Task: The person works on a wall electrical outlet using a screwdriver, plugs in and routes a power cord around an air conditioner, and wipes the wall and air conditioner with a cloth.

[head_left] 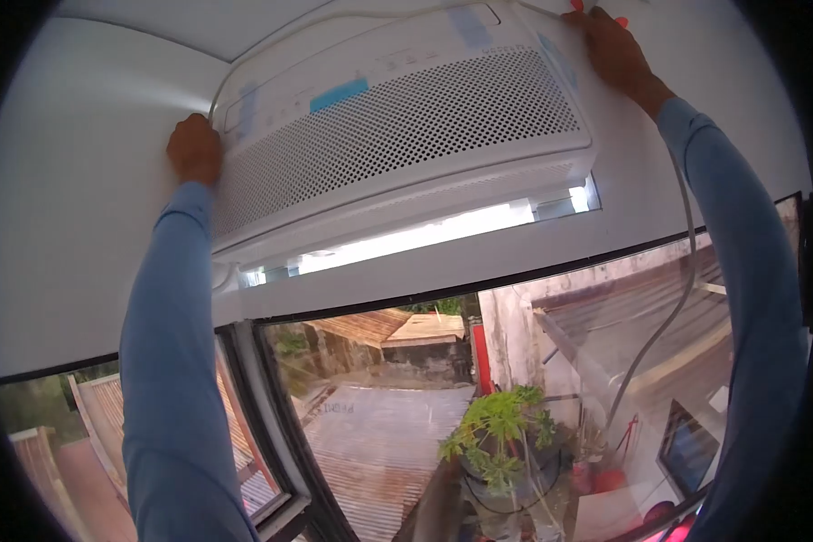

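A white air conditioner [406,117] with a perforated front grille sits in a wall opening above the window. Bits of blue tape [339,94] cling to its front panel. At its left edge, my left hand [195,149] is closed around a thin grey cord [215,98], which runs up over the top of the unit. High on the right, beside the unit's upper corner, my right hand [612,50] is closed on a red-handled tool [621,22]. The tool's working end is out of view, so I cannot tell its kind.
Bright light comes through a gap [415,237] beneath the unit. A grey cable [668,316] hangs down along my right forearm. Below are dark-framed window panes [275,406], with corrugated roofs [379,434] and a potted plant [501,425] seen through the glass.
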A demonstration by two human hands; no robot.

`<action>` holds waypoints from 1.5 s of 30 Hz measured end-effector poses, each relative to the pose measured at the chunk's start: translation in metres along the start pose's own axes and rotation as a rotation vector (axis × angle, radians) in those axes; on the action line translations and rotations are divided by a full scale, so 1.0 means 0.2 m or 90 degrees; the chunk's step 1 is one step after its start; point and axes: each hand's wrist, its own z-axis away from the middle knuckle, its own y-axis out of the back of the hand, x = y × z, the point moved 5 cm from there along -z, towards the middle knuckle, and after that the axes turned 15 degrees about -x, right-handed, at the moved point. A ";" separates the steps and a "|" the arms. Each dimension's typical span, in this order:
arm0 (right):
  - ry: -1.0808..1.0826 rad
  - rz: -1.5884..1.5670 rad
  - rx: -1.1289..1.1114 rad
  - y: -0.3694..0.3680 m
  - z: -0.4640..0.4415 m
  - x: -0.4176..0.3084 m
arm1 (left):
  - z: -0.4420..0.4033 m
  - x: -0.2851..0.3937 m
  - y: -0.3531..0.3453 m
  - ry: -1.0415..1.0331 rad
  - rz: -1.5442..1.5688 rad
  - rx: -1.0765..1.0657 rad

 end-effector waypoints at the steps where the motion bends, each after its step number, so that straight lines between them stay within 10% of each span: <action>1: -0.005 0.002 -0.008 -0.01 0.01 0.00 | 0.01 0.00 0.00 -0.007 -0.006 -0.014; 11: -0.038 -0.068 -0.098 0.11 0.00 -0.09 | -0.08 -0.05 -0.06 0.015 0.071 -0.157; 17: -0.042 -0.082 -0.111 0.12 -0.01 -0.09 | -0.36 -0.09 -0.34 -0.301 -0.052 -0.161; 23: -0.063 -0.081 -0.136 0.12 -0.04 -0.07 | -0.26 0.01 -0.08 -0.141 0.425 -0.235; 29: -0.065 -0.078 -0.131 0.09 -0.03 -0.06 | -0.42 0.04 -0.18 -0.010 0.198 -0.297; 32: -0.055 -0.078 -0.117 0.09 -0.04 -0.06 | -0.39 -0.04 -0.14 -0.042 0.427 -0.219; 41: -0.038 -0.089 -0.116 0.08 -0.04 -0.03 | -0.33 -0.24 -0.19 -0.251 -0.005 -0.156; 45: -0.020 -0.096 -0.086 0.06 -0.03 -0.02 | -0.16 -0.12 -0.07 0.042 0.597 -0.398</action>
